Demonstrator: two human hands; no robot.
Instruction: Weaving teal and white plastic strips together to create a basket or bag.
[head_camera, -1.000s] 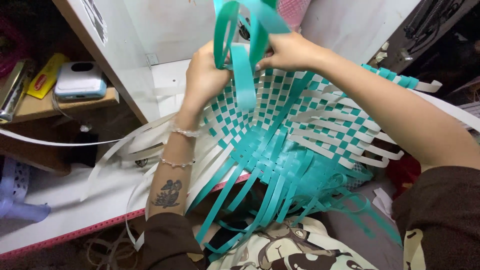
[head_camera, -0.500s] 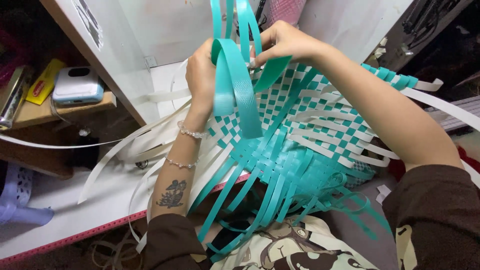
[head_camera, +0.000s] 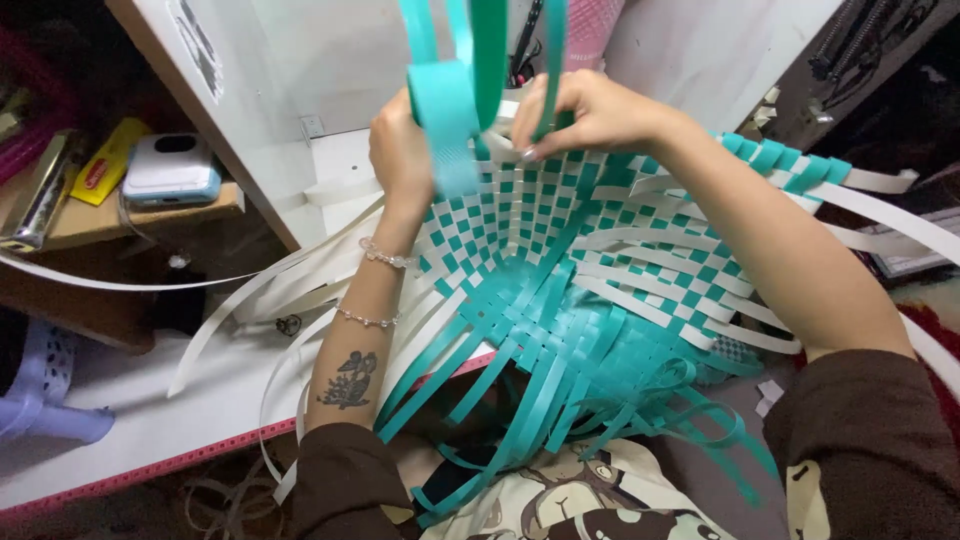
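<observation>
The half-woven basket (head_camera: 560, 270) of teal and white plastic strips lay tilted across the person's lap at the centre of the frame. It looked light and springy, the bands slick and stiff enough to flick back, best gripped near the woven edge. The left hand (head_camera: 405, 150) was curled around a looped teal strip (head_camera: 445, 110); the right hand (head_camera: 590, 115) pinched another upright strip. Loose white strips (head_camera: 290, 290) trailed lower left over the white tabletop (head_camera: 150, 420), with open room above.
</observation>
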